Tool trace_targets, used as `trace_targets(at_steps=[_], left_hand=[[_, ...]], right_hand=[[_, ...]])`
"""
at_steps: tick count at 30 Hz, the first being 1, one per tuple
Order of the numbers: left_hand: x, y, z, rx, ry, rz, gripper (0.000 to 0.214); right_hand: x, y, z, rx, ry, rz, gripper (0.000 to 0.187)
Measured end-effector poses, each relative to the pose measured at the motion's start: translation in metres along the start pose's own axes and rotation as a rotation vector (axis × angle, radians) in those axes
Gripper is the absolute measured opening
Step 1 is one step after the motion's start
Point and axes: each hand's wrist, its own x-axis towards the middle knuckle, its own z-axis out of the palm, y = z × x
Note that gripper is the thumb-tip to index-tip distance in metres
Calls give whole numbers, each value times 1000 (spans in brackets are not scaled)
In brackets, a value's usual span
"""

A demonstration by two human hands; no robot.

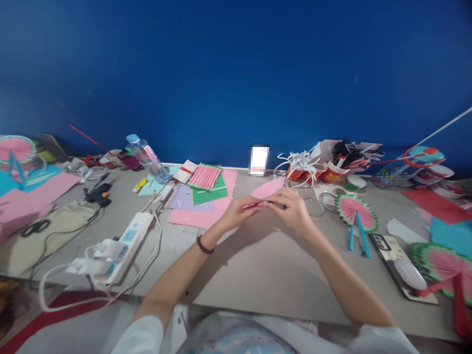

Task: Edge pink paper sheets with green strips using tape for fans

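Above the middle of the table, both my hands pinch a narrow strip of pinkish-red folded paper (254, 205), which shows a bit of green near its right part. My left hand (238, 212) is closed on its left end, with a beaded bracelet on that wrist. At the other end, the fingers of my right hand (289, 205) are closed on it and hide part of it. Just behind the hands is a pink paper sheet (269, 188); whether it touches them I cannot tell. Pleated pink paper with green edges (206, 177) lies on green card (210, 195) to the left.
Left stand a white power strip (129, 243) with cables, a glue gun (98, 194) and a tilted water bottle (149, 157). To the right are a round paper fan (357, 214), a phone (383, 246) under a white mouse (409, 274), and cups of paper strips (300, 164).
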Motion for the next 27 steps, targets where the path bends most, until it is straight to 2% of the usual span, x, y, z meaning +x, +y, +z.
trace_targets(at_steps=[3,7,12,19,27], left_hand=[[9,10,1,-107,60,59,23],[14,11,-4,-178,132,59,20],[13,17,-6,-149,85,47,21],[12,31,-3,-57,228,190,13],[12,27,-3,-151,211,200,9]], right_hand=[[10,-20,-6,-24,9,-36,16],[15,-35,-13,-55,62,-49,14],[10,-38,-14,-116,101,-100,12],[9,-41,-15,-165,161,-140,11],[9,-44,-18,-154,163,-128,8]])
